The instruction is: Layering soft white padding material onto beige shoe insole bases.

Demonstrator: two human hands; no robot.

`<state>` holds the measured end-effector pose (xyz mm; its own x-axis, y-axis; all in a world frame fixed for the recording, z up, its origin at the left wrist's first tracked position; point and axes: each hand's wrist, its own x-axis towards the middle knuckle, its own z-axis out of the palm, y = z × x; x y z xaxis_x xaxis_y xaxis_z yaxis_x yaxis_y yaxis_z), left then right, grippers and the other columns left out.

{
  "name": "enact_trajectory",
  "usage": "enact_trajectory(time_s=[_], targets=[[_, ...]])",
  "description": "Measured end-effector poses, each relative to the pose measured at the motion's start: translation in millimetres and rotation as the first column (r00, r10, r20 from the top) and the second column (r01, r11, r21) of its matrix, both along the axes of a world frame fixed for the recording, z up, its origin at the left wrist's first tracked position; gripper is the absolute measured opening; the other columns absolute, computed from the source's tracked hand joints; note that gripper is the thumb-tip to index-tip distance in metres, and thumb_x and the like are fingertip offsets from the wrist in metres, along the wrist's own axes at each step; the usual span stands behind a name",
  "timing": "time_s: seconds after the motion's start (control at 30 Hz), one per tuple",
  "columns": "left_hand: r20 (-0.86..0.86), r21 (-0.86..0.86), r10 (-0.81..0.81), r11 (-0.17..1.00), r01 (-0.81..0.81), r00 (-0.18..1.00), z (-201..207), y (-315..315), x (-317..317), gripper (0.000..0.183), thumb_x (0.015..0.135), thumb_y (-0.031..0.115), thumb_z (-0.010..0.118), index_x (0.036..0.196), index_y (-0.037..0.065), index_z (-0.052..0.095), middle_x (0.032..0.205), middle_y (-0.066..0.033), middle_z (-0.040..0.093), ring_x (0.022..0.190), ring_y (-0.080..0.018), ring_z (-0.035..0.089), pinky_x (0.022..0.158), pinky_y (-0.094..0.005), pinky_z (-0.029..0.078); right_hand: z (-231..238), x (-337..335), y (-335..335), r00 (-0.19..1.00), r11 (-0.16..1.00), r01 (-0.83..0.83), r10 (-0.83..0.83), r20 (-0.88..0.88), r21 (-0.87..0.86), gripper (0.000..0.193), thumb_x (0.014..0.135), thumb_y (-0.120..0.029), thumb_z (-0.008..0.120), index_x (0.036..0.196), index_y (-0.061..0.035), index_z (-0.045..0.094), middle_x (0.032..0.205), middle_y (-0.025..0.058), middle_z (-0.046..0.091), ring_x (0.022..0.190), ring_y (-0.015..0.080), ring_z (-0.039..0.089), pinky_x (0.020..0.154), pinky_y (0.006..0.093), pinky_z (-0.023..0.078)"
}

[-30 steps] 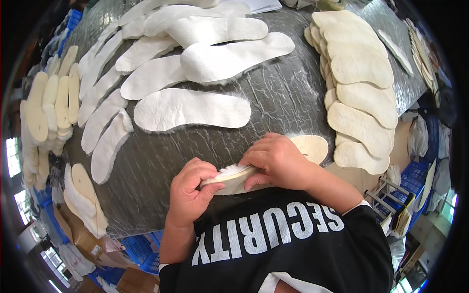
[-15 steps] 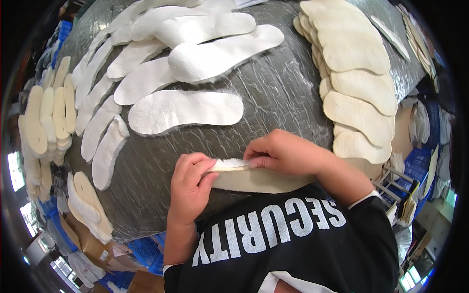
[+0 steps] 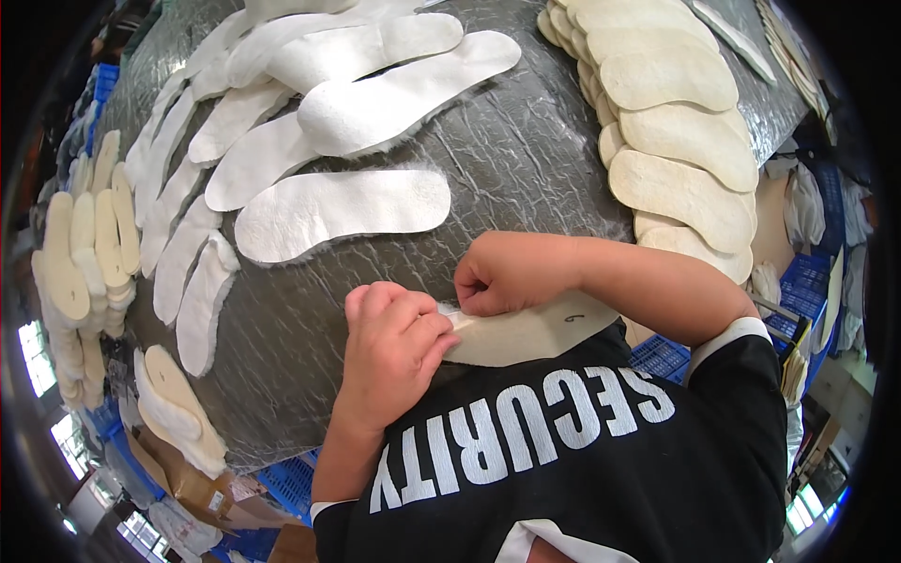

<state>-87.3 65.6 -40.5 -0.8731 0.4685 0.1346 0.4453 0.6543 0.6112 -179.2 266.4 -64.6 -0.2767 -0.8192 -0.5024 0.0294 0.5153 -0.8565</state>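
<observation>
**Cream, elongated flat insole point(image 3: 530, 332) held at lower centre**

Its left end is clasped by the left hand point(image 3: 396, 336), its upper edge pinched by the curled right hand point(image 3: 509, 272). The long axis is laid sideways, tilted slightly upward rightward, the marked end pointed right.

Cream insole point(image 3: 526, 330) over there, plain face showing, small dark mark toward its right end, white fluff point(image 3: 452, 312) peeking out farther left, lying crosswise

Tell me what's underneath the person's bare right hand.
Below the right hand is a cream, curved, flat insole, with a little white material showing beside the curled fingers. What lies directly beneath those fingers is covered, so I cannot tell.
</observation>
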Motion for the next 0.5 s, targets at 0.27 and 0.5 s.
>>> enact_trajectory(time_s=[0.27, 0.5], targets=[[0.084, 0.048, -0.074, 0.996, 0.071, 0.994, 2.4, 3.1, 4.6, 0.019, 0.068, 0.007, 0.076, 0.079, 0.006, 0.061, 0.082, -0.0034, 0.062, 0.084, -0.0261, 0.056, 0.085, -0.0419, 0.038, -16.0, 12.3, -5.0, 0.963, 0.998, 0.03, -0.046, -0.265, -0.063, 0.014, 0.08, -0.013, 0.064, 0.08, -0.0003, 0.068, 0.069, 0.0146, 0.065, 0.061, 0.0244, 0.06, 0.061, 0.0356, 0.049], [0.122, 0.005, -0.036, 0.999, 0.036, 0.992, 3.3, 3.0, 3.7, 0.017, 0.07, 0.009, 0.075, 0.08, 0.006, 0.062, 0.082, -0.0042, 0.061, 0.084, -0.027, 0.056, 0.084, -0.0415, 0.039, 2.0, 8.9, -1.6, 0.994, 0.986, 0.098, -0.103, -0.03, -0.133, 0.012, 0.079, -0.011, 0.066, 0.085, -0.0005, 0.067, 0.073, 0.012, 0.066, 0.067, 0.0207, 0.063, 0.064, 0.0346, 0.049]])
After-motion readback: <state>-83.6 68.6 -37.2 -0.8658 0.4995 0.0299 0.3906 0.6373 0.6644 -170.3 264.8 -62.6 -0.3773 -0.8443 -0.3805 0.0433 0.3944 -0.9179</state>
